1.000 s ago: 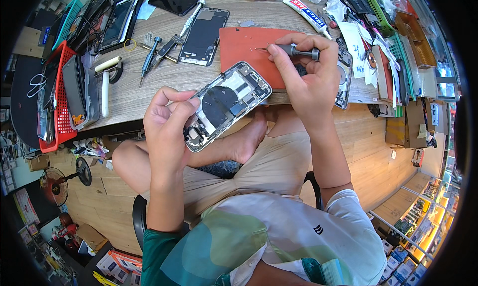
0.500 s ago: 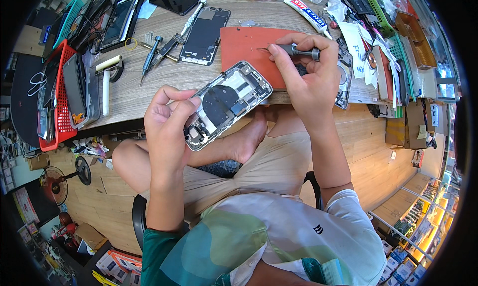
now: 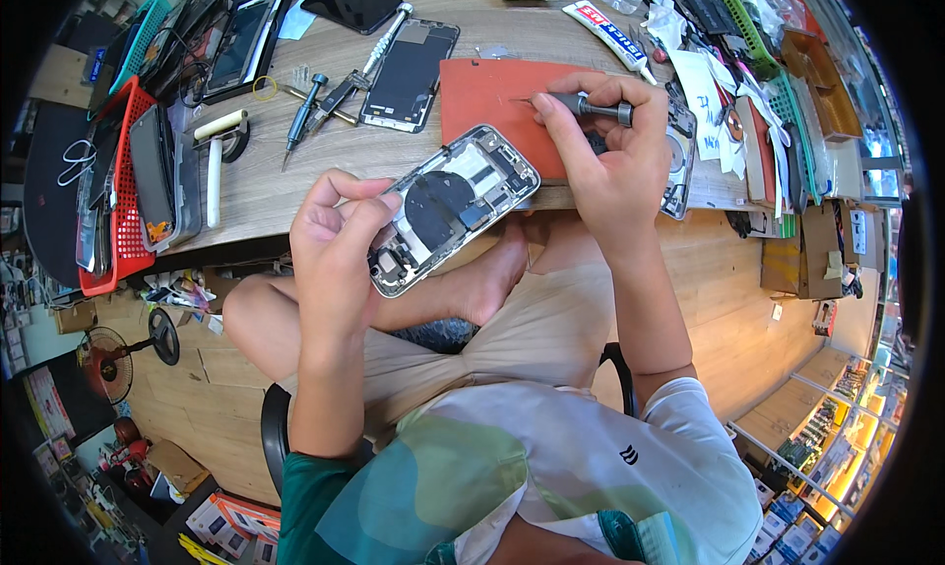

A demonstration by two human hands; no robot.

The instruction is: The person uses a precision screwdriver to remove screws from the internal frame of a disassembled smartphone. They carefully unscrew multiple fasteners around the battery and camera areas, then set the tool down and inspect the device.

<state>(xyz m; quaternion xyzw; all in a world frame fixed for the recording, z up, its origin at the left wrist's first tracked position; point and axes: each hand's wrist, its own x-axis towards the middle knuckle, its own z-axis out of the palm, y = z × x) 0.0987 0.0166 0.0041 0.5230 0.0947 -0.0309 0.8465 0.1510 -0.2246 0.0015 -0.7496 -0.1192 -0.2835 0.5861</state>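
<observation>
left hand (image 3: 337,228) holding opened phone (image 3: 456,211), right hand (image 3: 620,152) holding screwdriver (image 3: 602,110)

An opened, silver-rimmed phone housing (image 3: 455,209) slants upward-right at the bench (image 3: 254,193) edge; a grey screwdriver (image 3: 598,109) points left over the orange-red mat (image 3: 479,100).

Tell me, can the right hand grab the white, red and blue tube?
Probably not right away: the right hand is holding a thin-tipped tool. With fingers free, it likely could: the tube lies just past it, nothing seen blocking.
</observation>
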